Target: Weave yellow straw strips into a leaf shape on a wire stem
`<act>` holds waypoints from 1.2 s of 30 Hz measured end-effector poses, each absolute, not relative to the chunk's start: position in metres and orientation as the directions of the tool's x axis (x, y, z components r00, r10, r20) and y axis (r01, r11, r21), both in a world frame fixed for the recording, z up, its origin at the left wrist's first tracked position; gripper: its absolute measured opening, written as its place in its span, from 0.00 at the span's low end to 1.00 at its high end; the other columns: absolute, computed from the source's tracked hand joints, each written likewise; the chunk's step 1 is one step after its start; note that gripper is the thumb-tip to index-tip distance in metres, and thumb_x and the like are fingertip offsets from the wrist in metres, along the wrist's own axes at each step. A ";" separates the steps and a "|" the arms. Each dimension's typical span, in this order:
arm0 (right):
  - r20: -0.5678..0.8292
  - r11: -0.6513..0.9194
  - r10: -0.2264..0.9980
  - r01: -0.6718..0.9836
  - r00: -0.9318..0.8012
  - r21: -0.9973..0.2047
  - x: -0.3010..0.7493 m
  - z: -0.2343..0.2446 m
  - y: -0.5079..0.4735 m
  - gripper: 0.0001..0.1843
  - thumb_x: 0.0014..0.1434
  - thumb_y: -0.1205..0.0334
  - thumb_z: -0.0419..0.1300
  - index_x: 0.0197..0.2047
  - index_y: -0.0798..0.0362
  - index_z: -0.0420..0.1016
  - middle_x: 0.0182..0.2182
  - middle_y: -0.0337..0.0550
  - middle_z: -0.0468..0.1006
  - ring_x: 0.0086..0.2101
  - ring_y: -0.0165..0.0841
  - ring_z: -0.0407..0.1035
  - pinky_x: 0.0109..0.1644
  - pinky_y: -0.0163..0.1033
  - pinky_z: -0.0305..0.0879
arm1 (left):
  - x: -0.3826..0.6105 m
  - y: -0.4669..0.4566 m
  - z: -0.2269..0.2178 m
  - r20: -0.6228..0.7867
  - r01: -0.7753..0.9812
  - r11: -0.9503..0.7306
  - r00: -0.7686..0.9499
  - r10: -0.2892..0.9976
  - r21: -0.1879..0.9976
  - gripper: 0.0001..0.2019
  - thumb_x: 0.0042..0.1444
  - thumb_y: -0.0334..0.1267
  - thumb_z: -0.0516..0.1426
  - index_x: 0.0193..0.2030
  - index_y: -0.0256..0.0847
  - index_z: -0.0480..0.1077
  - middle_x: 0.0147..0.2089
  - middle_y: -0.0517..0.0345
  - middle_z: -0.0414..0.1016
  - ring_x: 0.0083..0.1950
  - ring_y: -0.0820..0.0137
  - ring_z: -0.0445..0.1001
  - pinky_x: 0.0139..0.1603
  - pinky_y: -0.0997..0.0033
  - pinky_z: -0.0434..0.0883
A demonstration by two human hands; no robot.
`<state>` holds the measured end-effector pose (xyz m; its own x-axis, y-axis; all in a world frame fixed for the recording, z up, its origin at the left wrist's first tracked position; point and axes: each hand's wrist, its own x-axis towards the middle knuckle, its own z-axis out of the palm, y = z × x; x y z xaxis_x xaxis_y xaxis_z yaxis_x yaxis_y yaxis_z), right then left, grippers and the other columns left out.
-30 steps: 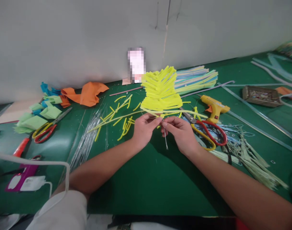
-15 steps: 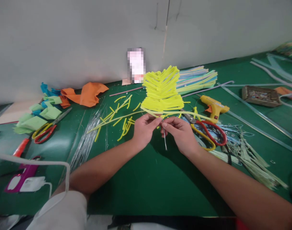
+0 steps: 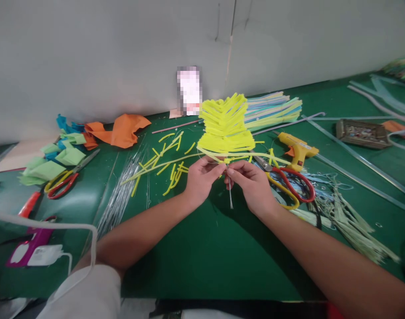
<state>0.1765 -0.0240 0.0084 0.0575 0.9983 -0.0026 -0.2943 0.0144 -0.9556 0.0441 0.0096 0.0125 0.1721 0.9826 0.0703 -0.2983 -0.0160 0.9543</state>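
A bright yellow piece of fuzzy pipe cleaners (image 3: 226, 126), laid in slanting rows like a feather, extends away from my hands. At its near end my left hand (image 3: 202, 181) is closed in a pinch, thumb against forefinger. Close beside it on the right, my right hand (image 3: 253, 184) pinches the thin metal wires (image 3: 230, 197), whose two ends hang below the fingers. My fingertips hide the exact spot where wires and pipe cleaners meet. Just behind the hands runs a long pale yellow pipe cleaner (image 3: 162, 166). Short yellow cut pieces (image 3: 175, 177) lie left of the hands.
Red-and-yellow scissors (image 3: 310, 186) and a yellow glue gun (image 3: 300, 153) lie on the right; a second pair of scissors (image 3: 64, 184) is left. A wire bundle (image 3: 121, 195), pastel pipe cleaners (image 3: 275, 108), a small tray (image 3: 340, 128) and a power strip (image 3: 32, 246) are on the green table.
Both hands stay pinched together and have shifted very slightly to the right. The hanging wire ends moved a little right with them, and the yellow piece's far end dipped slightly.
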 end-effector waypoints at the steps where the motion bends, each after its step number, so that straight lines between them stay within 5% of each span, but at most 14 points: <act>1: -0.001 0.016 0.998 -0.297 0.056 -0.955 0.177 0.008 -0.024 0.10 0.53 0.55 0.68 0.31 0.51 0.75 0.22 0.35 0.76 0.22 0.27 0.68 0.29 0.36 0.67 | 0.044 0.010 0.012 0.075 -0.301 -0.020 0.171 0.982 0.953 0.15 0.45 0.45 0.69 0.37 0.40 0.77 0.32 0.59 0.79 0.28 0.74 0.74 0.31 0.72 0.72; 7: -0.014 0.002 0.998 -0.285 0.053 -0.959 0.176 0.008 -0.023 0.10 0.52 0.56 0.69 0.31 0.52 0.75 0.21 0.35 0.76 0.21 0.27 0.68 0.28 0.35 0.66 | 0.040 0.017 0.004 0.156 -0.302 -0.105 0.148 0.977 0.948 0.15 0.49 0.45 0.67 0.41 0.41 0.76 0.41 0.56 0.81 0.33 0.73 0.77 0.32 0.75 0.70; 14: -0.023 0.004 0.996 -0.277 0.092 -0.961 0.177 0.005 -0.020 0.09 0.51 0.57 0.69 0.31 0.51 0.76 0.22 0.35 0.76 0.24 0.27 0.68 0.31 0.35 0.66 | 0.036 0.019 0.005 0.207 -0.336 -0.148 0.144 0.968 0.930 0.10 0.58 0.43 0.60 0.41 0.40 0.76 0.39 0.55 0.82 0.31 0.74 0.77 0.31 0.75 0.70; 20: -0.052 -0.032 0.996 -0.258 0.071 -0.966 0.178 0.002 -0.019 0.11 0.51 0.54 0.69 0.29 0.52 0.76 0.22 0.37 0.75 0.23 0.28 0.67 0.32 0.37 0.64 | 0.037 0.018 0.009 0.143 -0.422 -0.063 0.162 0.976 0.904 0.05 0.53 0.35 0.60 0.36 0.40 0.77 0.32 0.58 0.80 0.28 0.73 0.76 0.30 0.74 0.70; 27: -0.032 0.028 0.988 -0.381 0.152 -0.924 0.178 0.001 -0.018 0.10 0.54 0.54 0.68 0.29 0.51 0.78 0.23 0.37 0.74 0.26 0.29 0.65 0.31 0.37 0.63 | 0.037 0.019 0.004 0.111 -0.324 -0.044 0.192 0.975 0.945 0.08 0.51 0.41 0.63 0.37 0.40 0.76 0.33 0.58 0.79 0.31 0.72 0.75 0.30 0.73 0.69; 33: -0.027 0.036 0.984 -0.343 0.178 -0.939 0.179 -0.001 -0.017 0.09 0.54 0.54 0.67 0.30 0.51 0.77 0.22 0.37 0.74 0.25 0.30 0.66 0.32 0.39 0.65 | 0.029 0.030 0.008 0.206 -0.220 -0.191 0.045 0.978 0.957 0.16 0.54 0.47 0.63 0.47 0.43 0.74 0.38 0.57 0.77 0.33 0.73 0.73 0.33 0.71 0.69; 36: 0.002 0.046 0.973 -0.184 0.233 -0.982 0.182 0.002 -0.022 0.12 0.55 0.51 0.65 0.29 0.51 0.76 0.22 0.39 0.74 0.25 0.33 0.68 0.33 0.41 0.67 | 0.024 0.035 0.016 0.320 -0.148 -0.326 -0.063 0.945 0.934 0.16 0.55 0.45 0.63 0.49 0.45 0.73 0.45 0.55 0.75 0.42 0.71 0.75 0.41 0.70 0.71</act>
<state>0.1823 -0.0216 0.0016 0.2326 0.9726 0.0017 -0.1843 0.0457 -0.9818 0.0240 0.0349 0.0161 -0.0625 0.9454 0.3198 -0.1481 -0.3256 0.9338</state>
